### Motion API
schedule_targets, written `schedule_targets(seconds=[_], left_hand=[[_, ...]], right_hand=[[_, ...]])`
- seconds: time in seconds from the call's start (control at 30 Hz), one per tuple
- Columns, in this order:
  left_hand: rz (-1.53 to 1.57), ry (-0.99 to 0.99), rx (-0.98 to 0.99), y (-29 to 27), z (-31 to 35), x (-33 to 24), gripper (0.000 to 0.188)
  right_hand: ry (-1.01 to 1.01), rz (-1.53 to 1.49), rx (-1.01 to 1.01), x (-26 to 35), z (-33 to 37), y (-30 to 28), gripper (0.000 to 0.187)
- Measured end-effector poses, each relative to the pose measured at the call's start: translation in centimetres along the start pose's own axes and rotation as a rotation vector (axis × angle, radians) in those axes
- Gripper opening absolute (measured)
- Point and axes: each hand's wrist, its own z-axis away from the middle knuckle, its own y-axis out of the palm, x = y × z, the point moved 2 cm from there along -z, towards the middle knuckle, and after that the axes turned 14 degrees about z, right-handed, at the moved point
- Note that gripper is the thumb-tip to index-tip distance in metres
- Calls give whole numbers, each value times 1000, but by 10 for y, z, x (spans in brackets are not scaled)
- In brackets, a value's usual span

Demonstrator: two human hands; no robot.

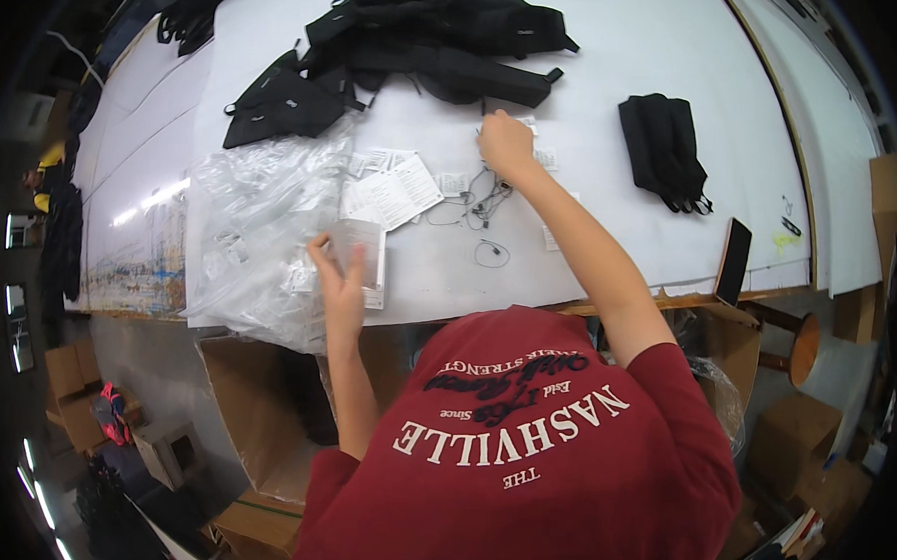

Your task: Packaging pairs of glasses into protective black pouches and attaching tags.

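Note:
My left hand (340, 280) has its thumb and index finger apart at the right edge of a heap of clear plastic bags (261, 222). A printed white card (374, 267) lies against its thumb side. Farther off, my right hand (504, 144) has its fingers closed at the near edge of a pile of black fabric bags (449, 30); what it pinches is too small to make out. Small white labels (454, 184) and a tangle of dark tag strings (487, 204) lie just below it. Printed white sheets (400, 192) are spread between my hands.
A folded black bag (662, 149) lies alone on the right of the white table (598, 76). A phone (734, 260) rests at the front right edge. An open cardboard box (263, 402) stands below the front edge, and a wooden stool (796, 345) is at the right.

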Motion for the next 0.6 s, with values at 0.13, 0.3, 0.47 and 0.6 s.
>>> schedule_targets(seconds=[0.13,0.3,0.47,0.6], left_hand=[[-68,57,101,18,5,2,70],[28,98,132,43,10,-12,69],[322,45,270,52,10,-6,54],[388,9,266,74,18,-24,25]], right_hand=[[-118,-21,50,-3,3,-12,18],[21,-896,298,8,47,-83,15],[-73,-1440,436,25,105,-127,10],[-64,-1298,316,26,125,-149,8]])
